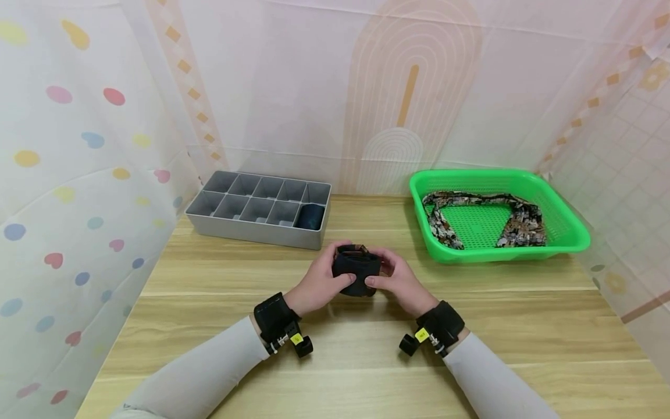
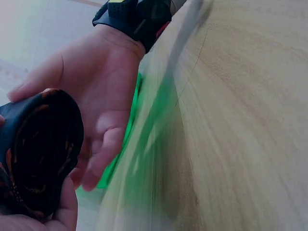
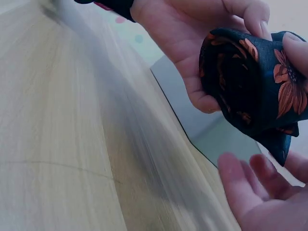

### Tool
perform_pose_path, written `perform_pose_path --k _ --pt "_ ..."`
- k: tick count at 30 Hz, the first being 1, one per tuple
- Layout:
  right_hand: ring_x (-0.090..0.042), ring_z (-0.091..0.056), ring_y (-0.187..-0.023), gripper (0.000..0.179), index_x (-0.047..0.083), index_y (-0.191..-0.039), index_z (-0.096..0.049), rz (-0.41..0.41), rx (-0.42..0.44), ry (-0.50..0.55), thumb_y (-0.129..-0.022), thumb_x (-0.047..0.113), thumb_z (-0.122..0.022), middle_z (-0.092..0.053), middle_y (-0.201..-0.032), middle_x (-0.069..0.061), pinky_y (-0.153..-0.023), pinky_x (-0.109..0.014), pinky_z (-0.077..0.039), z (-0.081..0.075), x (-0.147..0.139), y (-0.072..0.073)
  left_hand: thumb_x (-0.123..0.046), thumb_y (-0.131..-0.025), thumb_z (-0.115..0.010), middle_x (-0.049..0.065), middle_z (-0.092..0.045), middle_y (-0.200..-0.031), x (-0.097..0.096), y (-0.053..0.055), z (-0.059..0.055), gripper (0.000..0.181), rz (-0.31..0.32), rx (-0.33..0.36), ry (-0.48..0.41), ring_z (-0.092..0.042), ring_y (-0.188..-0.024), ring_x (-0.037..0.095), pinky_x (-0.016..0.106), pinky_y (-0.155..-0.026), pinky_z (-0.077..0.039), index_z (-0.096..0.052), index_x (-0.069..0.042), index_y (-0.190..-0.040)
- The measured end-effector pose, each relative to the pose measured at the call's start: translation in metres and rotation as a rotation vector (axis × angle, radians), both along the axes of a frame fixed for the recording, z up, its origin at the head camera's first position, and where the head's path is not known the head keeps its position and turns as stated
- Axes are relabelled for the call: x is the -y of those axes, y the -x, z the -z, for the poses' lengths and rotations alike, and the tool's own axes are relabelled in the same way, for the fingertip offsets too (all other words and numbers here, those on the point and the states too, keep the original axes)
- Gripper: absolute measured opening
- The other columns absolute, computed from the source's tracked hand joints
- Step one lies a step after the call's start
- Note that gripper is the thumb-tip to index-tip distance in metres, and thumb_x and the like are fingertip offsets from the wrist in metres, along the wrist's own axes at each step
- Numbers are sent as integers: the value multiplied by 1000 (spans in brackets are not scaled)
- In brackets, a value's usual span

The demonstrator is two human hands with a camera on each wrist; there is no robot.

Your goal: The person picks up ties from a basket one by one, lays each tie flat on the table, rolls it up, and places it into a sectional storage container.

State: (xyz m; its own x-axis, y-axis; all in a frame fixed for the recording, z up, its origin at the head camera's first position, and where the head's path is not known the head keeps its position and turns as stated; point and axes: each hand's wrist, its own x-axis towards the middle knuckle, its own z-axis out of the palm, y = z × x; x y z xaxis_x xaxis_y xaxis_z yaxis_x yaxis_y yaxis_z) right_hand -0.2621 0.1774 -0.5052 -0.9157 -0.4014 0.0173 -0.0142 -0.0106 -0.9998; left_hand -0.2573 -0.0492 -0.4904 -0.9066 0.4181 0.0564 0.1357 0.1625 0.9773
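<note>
Dark rolled tie (image 1: 359, 269) with orange flowers, held just above the tabletop (image 1: 356, 372), in front and to the right of the gray divided box (image 1: 251, 231). Coil axis roughly upright: one spiral end faces up, the other faces down at the tabletop. Flat outer wrap faces the person; a loose pointed corner juts toward the right hand's side, seen in right wrist view.

Left hand (image 1: 321, 282) clamped on roll: thumb on near face, fingers curved round behind. Right hand (image 1: 402, 278) also has it: thumb on near face, fingers bent behind, a few of them loose and off the fabric in the wrist views. Black wrist straps on both.

Second dark roll (image 1: 311, 216) sits in the box's near-right corner compartment. Green basket (image 1: 502, 255) well to the right of the box, with a printed fabric strip (image 1: 523, 226) inside, bent in an arch, both ends toward the person.
</note>
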Motion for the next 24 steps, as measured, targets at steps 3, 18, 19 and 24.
perform_pose_path --k 3,18,19,24 --pt "-14 -68 -103 62 -12 -142 -53 6 -9 42 -87 6 -78 -66 -122 -5 -85 -25 -58 0 1 -1 -6 -97 -62 23 -50 -153 1 0 0 67 20 15 -28 -56 -139 36 45 -107 -55 -35 -4 -159" --pt "-9 -69 -78 21 -5 -109 -68 139 -78 65 -91 -1 -78 -72 -94 3 -71 -23 -59 0 12 -9 -22 -88 -84 17 -68 -129 1 -7 -7 63 -168 -83 163 -69 -114 28 38 -93 -60 -57 -3 -141" --pt "-8 -68 -75 17 -3 -105 -68 148 -84 76 -91 -2 -78 -72 -91 4 -69 -23 -58 0 14 -11 -22 -87 -85 16 -69 -128 2 -8 -10 62 -168 -108 191 -69 -113 27 38 -93 -59 -59 -3 -140" --pt "-10 -73 -78 11 0 -105 -67 155 -56 177 -95 -4 -71 -74 -91 2 -73 -26 -62 6 20 -11 -24 -82 -85 18 -71 -126 18 13 -39 68 -158 -206 329 -69 -108 28 39 -91 -58 -59 -1 -140"
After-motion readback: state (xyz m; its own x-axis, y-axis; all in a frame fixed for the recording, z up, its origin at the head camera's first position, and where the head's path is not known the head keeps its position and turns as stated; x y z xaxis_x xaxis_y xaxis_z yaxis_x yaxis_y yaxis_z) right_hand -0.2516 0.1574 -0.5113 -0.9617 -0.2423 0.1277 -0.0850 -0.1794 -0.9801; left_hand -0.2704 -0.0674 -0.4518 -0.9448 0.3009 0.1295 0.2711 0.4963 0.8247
